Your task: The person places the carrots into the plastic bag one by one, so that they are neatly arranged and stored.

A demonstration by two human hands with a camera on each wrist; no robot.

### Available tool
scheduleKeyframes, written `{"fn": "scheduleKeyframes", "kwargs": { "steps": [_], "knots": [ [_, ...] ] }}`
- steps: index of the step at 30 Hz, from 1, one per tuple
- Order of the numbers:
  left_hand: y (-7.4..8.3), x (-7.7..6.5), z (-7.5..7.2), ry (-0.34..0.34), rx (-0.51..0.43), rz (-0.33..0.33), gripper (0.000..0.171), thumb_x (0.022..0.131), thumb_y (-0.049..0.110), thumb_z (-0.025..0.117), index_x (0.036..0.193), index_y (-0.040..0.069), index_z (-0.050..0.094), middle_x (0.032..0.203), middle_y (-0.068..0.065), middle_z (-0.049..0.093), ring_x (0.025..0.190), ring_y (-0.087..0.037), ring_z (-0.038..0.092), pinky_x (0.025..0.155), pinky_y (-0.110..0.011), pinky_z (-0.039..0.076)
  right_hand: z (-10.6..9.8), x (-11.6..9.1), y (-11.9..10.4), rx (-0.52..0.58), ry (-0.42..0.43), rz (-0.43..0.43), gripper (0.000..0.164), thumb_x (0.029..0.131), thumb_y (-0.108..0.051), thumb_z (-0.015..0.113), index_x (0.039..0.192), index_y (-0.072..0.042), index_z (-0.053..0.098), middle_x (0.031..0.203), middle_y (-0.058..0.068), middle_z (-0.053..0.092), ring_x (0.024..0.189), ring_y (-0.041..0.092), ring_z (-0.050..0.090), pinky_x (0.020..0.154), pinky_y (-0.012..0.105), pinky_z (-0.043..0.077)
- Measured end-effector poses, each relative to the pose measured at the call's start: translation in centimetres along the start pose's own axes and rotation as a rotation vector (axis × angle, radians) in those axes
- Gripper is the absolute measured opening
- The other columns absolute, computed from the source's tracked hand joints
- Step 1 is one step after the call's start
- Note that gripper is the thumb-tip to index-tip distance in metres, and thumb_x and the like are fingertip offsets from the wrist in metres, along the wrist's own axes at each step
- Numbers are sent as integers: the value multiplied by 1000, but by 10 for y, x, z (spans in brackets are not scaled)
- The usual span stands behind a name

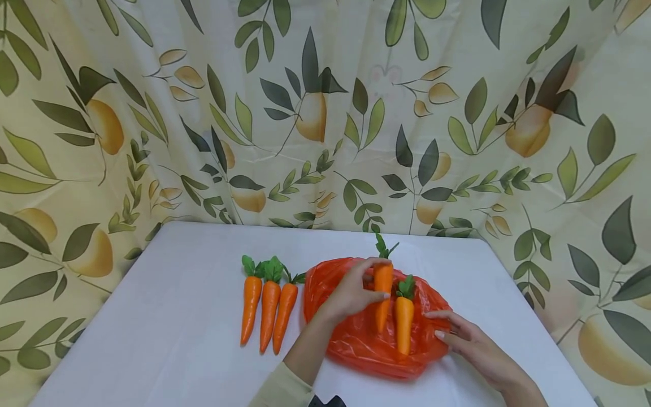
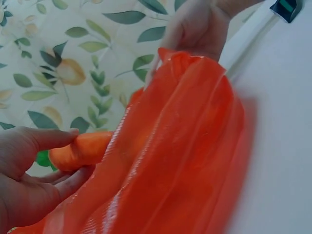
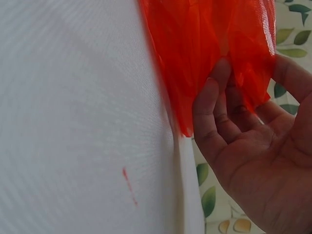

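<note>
In the head view my left hand pinches an orange carrot with a green leafy top, between thumb and fingers. The carrot points tip down over the open red plastic bag; the left wrist view shows its thick end in the grip, the rest behind the red plastic. A second carrot lies beside it, its lower tip covered by the bag's front edge. At the bag's right side, my right hand holds the edge, fingers bent around the plastic in the right wrist view.
Left of the bag, three more carrots lie side by side on the white table, leaves toward the back. A curtain with a leaf and fruit print hangs behind the table and along its sides.
</note>
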State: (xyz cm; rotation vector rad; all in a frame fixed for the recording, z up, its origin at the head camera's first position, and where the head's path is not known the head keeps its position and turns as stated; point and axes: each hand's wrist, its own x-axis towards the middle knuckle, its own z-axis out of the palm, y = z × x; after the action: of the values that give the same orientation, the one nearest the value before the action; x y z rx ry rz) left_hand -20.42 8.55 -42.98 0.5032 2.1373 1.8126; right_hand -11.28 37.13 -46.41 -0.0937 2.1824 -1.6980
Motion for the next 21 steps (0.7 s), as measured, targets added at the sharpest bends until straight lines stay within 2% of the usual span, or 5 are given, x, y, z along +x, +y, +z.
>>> {"fn": "scheduleKeyframes", "kwargs": {
  "steps": [4, 8, 12, 15, 21],
  "knots": [
    [-6, 3, 8, 20, -4, -13, 60, 89, -1, 79, 132, 38, 63, 119, 13, 59, 106, -15, 60, 80, -33, 60, 1, 0, -1, 10, -5, 4, 45, 107, -19, 57, 149, -4, 48, 158, 30, 29, 116, 21, 61, 93, 39, 56],
    [-11, 2, 14, 25, 33, -12, 58, 88, 1, 81, 131, 37, 64, 120, 16, 57, 106, -13, 57, 81, -30, 59, 1, 1, -1, 6, -9, 3, 45, 107, -18, 57, 149, -3, 48, 158, 30, 30, 116, 23, 61, 93, 39, 56],
    [-12, -3, 17, 0, 62, -16, 58, 87, 3, 83, 130, 36, 65, 124, 15, 56, 107, -13, 57, 79, -29, 59, 1, 1, -2, 11, -16, -3, 45, 107, -18, 57, 149, -3, 47, 157, 30, 31, 115, 23, 63, 93, 39, 56],
    [-12, -8, 19, -20, 78, -43, 58, 85, 4, 85, 129, 38, 65, 127, 11, 54, 106, -14, 56, 76, -29, 59, 1, 1, -2, 18, -16, -2, 45, 107, -17, 58, 149, -3, 48, 157, 30, 32, 114, 22, 63, 93, 38, 56],
    [-13, -16, 21, -46, 118, -65, 57, 84, 6, 86, 125, 40, 67, 127, 9, 52, 105, -15, 57, 74, -30, 60, -1, 3, 2, 24, -37, -30, 43, 108, -15, 55, 149, -4, 48, 158, 33, 28, 114, 19, 63, 93, 37, 56]
  ]
}}
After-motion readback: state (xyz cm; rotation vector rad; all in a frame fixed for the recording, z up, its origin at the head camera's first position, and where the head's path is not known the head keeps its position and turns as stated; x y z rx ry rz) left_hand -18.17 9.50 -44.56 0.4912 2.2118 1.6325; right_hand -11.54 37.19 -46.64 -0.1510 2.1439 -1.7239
